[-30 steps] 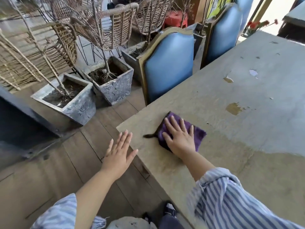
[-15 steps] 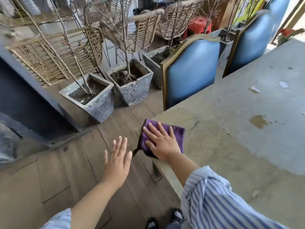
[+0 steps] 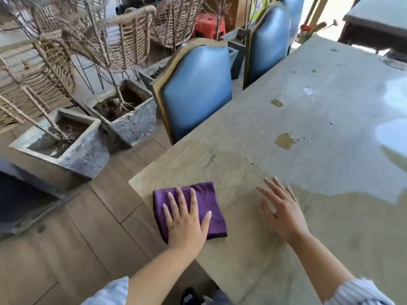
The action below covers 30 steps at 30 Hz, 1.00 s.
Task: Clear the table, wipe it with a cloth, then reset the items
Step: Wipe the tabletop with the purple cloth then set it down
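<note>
Nearest the camera, two striped sleeves (image 3: 361, 291) are showing at the bottom edge, with a dark shoe (image 3: 189, 296) on the floor between the forearms. The left hand (image 3: 187, 221) is lying flat on a folded purple cloth (image 3: 202, 194), fingers straight and slightly spread, pressing it rather than gripping it. The cloth is sitting on the table (image 3: 308, 155) close to its near corner, sticking out beyond the fingertips and to the thumb side. To the right of that hand, the right hand (image 3: 284, 210) is lying open with fingers fanned out, holding nothing; whether it is touching the tabletop cannot be told.

Nothing is standing between the hands and the rest of the tabletop. Under and around both hands the surface is looking darker, and beyond the right fingertips it is turning pale and shiny. Further out, two brown patches (image 3: 285, 140) are marking it.

Ahead of the left hand a blue chair (image 3: 196, 91) is standing against the table edge, with a second blue chair (image 3: 267, 42) behind it. Left of that hand, across the plank floor (image 3: 99, 216), two grey square planters (image 3: 66, 144) are holding bare stems. Wicker chairs (image 3: 130, 36) and a red stool (image 3: 209, 24) are standing furthest away.
</note>
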{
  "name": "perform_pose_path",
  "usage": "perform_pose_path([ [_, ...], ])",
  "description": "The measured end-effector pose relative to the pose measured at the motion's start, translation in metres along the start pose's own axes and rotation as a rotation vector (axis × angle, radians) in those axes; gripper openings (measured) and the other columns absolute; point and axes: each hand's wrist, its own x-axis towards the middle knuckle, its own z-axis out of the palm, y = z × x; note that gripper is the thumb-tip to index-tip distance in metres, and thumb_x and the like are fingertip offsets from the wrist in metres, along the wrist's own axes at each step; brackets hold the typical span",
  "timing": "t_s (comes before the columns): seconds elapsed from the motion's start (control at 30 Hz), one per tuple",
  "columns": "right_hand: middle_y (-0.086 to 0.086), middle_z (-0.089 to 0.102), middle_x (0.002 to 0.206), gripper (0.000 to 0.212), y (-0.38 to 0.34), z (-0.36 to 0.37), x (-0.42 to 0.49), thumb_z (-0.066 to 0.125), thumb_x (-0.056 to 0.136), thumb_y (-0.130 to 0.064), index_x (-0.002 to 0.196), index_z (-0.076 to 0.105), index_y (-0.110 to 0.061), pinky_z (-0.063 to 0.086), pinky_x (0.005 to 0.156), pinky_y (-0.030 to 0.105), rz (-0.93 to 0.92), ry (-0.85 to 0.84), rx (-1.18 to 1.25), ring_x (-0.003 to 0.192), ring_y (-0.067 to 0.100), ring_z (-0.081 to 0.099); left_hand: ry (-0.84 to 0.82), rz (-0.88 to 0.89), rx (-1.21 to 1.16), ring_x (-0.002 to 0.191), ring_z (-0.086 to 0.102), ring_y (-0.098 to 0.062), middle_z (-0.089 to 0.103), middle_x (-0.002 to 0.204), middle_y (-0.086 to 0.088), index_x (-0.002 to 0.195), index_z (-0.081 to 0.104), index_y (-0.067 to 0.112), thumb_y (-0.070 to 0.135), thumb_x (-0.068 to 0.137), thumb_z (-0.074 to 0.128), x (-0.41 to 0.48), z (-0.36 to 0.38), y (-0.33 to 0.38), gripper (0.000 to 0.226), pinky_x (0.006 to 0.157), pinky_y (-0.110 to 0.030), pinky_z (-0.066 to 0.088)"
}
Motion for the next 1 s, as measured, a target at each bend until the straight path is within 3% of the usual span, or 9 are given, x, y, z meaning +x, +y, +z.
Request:
perform_pose_path([
  [0.17, -0.005, 0.01, 0.158, 0.048, 0.029, -0.02, 0.0, 0.032, 0.098, -0.04, 0.145, 0.025, -0.036, -0.002, 0.119, 0.038, 0.323, -0.11, -0.068, 0.146, 0.013, -0.002, 0.024, 0.089, 0.113, 0.133, 0.034, -0.05, 0.035, 0.146, -0.027, 0.143, 0.037, 0.013, 0.069, 0.086, 0.0, 0.038, -0.007, 0.008, 0.087, 0.104, -0.062, 0.028],
  [0.27, -0.009, 0.008, 0.158, 0.05, 0.029, -0.017, 0.0, 0.029, 0.097, -0.044, 0.146, 0.022, -0.038, -0.004, 0.119, 0.037, 0.334, -0.114, -0.06, 0.146, 0.011, -0.004, 0.061, 0.171, 0.118, 0.145, 0.001, -0.04, 0.001, 0.158, -0.016, 0.151, 0.006, 0.025, 0.075, 0.077, 0.002, 0.09, -0.022, 0.011, 0.09, 0.115, -0.055, 0.002],
  [0.43, -0.022, 0.002, 0.149, 0.064, 0.035, -0.016, -0.002, 0.01, 0.086, -0.061, 0.145, 0.019, -0.039, -0.009, 0.118, 0.031, 0.316, -0.085, 0.008, 0.141, 0.001, -0.011, 0.129, 0.109, 0.101, 0.144, -0.005, -0.04, -0.002, 0.158, -0.02, 0.151, 0.002, 0.018, 0.063, 0.091, 0.022, 0.148, -0.031, 0.069, 0.078, 0.115, -0.058, 0.001],
  [0.53, -0.017, 0.02, 0.151, 0.056, 0.036, -0.014, -0.002, 0.027, 0.092, -0.045, 0.145, 0.027, -0.028, 0.0, 0.12, 0.032, 0.319, 0.044, 0.142, 0.141, -0.001, 0.001, 0.095, 0.32, 0.133, 0.145, -0.003, -0.04, -0.003, 0.157, -0.021, 0.151, 0.001, 0.02, 0.068, 0.081, 0.005, 0.11, -0.006, 0.104, 0.085, 0.114, -0.057, -0.001],
  [0.67, -0.003, 0.037, 0.148, 0.045, 0.039, -0.019, -0.004, 0.046, 0.096, -0.018, 0.14, 0.038, -0.015, 0.016, 0.118, 0.029, 0.384, 0.203, 0.356, 0.139, 0.002, 0.016, 0.113, 0.583, 0.19, 0.143, 0.016, -0.038, 0.011, 0.157, -0.01, 0.149, 0.013, 0.032, 0.077, 0.082, 0.01, 0.075, 0.008, 0.083, 0.081, 0.116, -0.051, 0.008],
  [0.73, -0.005, 0.038, 0.147, 0.045, 0.039, -0.022, -0.004, 0.046, 0.096, -0.019, 0.14, 0.039, -0.016, 0.014, 0.116, 0.023, 0.397, 0.185, 0.364, 0.139, 0.001, 0.015, 0.124, 0.56, 0.166, 0.146, 0.008, -0.033, 0.005, 0.159, 0.0, 0.147, 0.008, 0.041, 0.085, 0.074, 0.006, 0.096, -0.003, 0.064, 0.085, 0.117, -0.047, 0.005],
  [0.87, -0.017, 0.03, 0.144, 0.048, 0.038, -0.019, -0.005, 0.043, 0.097, -0.023, 0.143, 0.033, -0.019, 0.012, 0.119, 0.028, 0.363, 0.146, 0.321, 0.138, -0.004, 0.008, 0.157, 0.241, 0.104, 0.147, -0.002, -0.031, -0.003, 0.16, 0.003, 0.148, 0.004, 0.04, 0.081, 0.073, 0.015, 0.152, -0.026, 0.075, 0.086, 0.117, -0.049, 0.001],
  [0.93, -0.019, 0.026, 0.142, 0.048, 0.04, -0.018, -0.005, 0.043, 0.097, -0.024, 0.143, 0.032, -0.019, 0.009, 0.116, 0.017, 0.367, 0.186, 0.347, 0.14, -0.003, 0.009, 0.145, 0.147, 0.061, 0.145, -0.007, -0.035, -0.006, 0.16, 0.0, 0.149, 0.001, 0.037, 0.077, 0.079, 0.022, 0.158, -0.021, 0.103, 0.083, 0.116, -0.056, -0.001],
  [1.0, -0.014, 0.03, 0.144, 0.048, 0.042, -0.023, -0.005, 0.046, 0.096, -0.023, 0.142, 0.034, -0.019, 0.006, 0.108, 0.003, 0.422, 0.255, 0.425, 0.14, -0.001, 0.014, 0.122, 0.205, 0.076, 0.144, -0.009, -0.041, -0.011, 0.159, 0.001, 0.148, -0.006, 0.038, 0.08, 0.072, 0.011, 0.138, -0.013, 0.13, 0.088, 0.112, -0.06, -0.004],
])
